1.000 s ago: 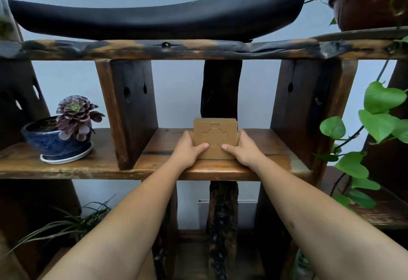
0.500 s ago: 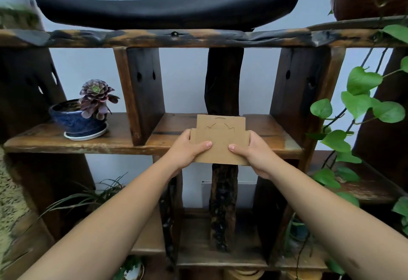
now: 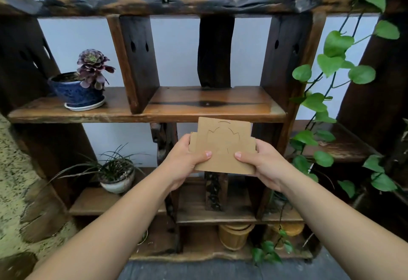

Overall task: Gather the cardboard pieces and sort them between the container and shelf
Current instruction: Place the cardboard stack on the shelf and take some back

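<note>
A small stack of brown cardboard pieces (image 3: 223, 145) with curved cut-out lines on the front is held upright in the air. My left hand (image 3: 184, 160) grips its left edge, thumb on the front face. My right hand (image 3: 262, 161) grips the right edge the same way. The stack hangs in front of and just below the middle wooden shelf board (image 3: 209, 105), apart from it. Behind the front piece, more pieces show at the left edge.
A succulent in a blue pot (image 3: 81, 89) stands on the shelf's left part. A grass plant in a white pot (image 3: 117, 180) sits one level down. Wooden buckets (image 3: 236, 235) stand at the bottom. A green vine (image 3: 326, 103) hangs along the right side.
Both hands have lifted the cardboard stack off the middle shelf and drawn it toward me and down. The view has pulled back, showing the lower shelves.
</note>
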